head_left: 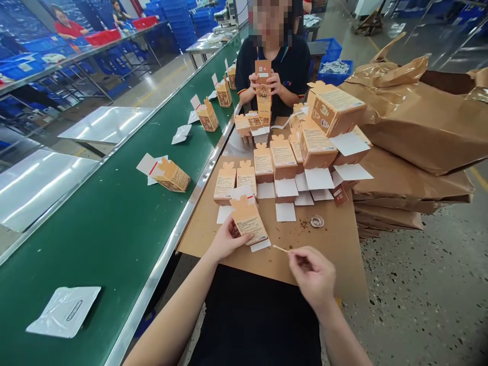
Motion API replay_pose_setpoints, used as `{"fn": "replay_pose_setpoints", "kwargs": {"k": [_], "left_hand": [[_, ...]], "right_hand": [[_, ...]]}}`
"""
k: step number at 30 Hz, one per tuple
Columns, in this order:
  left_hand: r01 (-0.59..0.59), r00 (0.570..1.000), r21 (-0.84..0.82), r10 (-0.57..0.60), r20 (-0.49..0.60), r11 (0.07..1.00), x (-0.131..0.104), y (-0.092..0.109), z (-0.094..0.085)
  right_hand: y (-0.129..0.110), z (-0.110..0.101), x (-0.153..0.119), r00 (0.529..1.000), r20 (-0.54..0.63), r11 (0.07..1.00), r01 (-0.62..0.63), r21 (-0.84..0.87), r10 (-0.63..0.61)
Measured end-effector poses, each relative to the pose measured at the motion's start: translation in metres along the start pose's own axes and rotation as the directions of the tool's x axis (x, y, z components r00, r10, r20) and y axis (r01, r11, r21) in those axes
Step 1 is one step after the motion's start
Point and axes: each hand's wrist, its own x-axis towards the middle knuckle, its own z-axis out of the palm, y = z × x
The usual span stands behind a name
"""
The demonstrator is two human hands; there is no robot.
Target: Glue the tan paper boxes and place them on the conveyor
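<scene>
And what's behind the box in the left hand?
Directly behind the held box are two similar boxes, with stacked boxes beyond, rightward. The held one hides the right one's lower part.

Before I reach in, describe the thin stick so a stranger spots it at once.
Right of the green conveyor belt lies brown cardboard bearing tan boxes. At the cardboard's near edge, the right hand pinches the thin stick. It is slim and pale-tipped, unlike the bulky boxes beyond it.

The box (250, 219) between the left fingers (243, 239) is tan-orange with rows of dark print (247, 225) and a white flap (261, 246). The stick (281, 248) in the right fingers (299, 256) is pale yellow. Left of the left fingers, the belt (110, 229) is dark green.
</scene>
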Motion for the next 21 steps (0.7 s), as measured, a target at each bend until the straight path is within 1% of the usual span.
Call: {"fn": "replay_pose_setpoints", "kwargs": {"k": [2,4,5,7,10,15,18,21], "left_hand": [[-0.005,1.000,0.015,0.005,0.002,1.000,-0.001,-0.003,-0.001],[-0.019,1.000,0.025,0.019,0.013,1.000,0.000,-0.004,-0.001],[-0.028,0.999,0.028,0.028,0.020,0.999,0.000,-0.004,-0.001],[-0.046,0.998,0.034,0.044,0.033,0.998,0.002,-0.003,-0.001],[-0.081,0.996,0.073,0.078,0.037,0.994,0.000,-0.002,0.001],[-0.152,0.988,0.272,0.157,0.004,0.950,-0.015,0.001,0.012],[-0.156,0.984,0.356,0.177,-0.026,0.921,-0.025,-0.002,0.018],[-0.141,0.983,0.394,0.177,-0.057,0.908,-0.030,-0.009,0.019]], "right_hand": [[-0.006,0.026,-0.010,0.998,0.067,0.999,-0.006,0.040,0.004],[-0.005,0.045,-0.013,0.996,0.094,0.999,-0.002,0.050,-0.002],[-0.003,0.051,-0.012,0.995,0.100,0.999,0.002,0.051,-0.007],[0.002,0.055,-0.009,0.995,0.103,0.999,0.009,0.047,-0.014],[0.006,0.045,-0.006,0.998,0.067,1.000,-0.001,0.031,-0.001],[0.006,0.012,-0.015,0.997,-0.043,0.998,-0.056,0.020,0.057],[0.007,-0.002,-0.024,0.994,-0.067,0.996,-0.087,0.024,0.089],[0.008,-0.010,-0.031,0.990,-0.073,0.993,-0.117,0.025,0.119]]}}
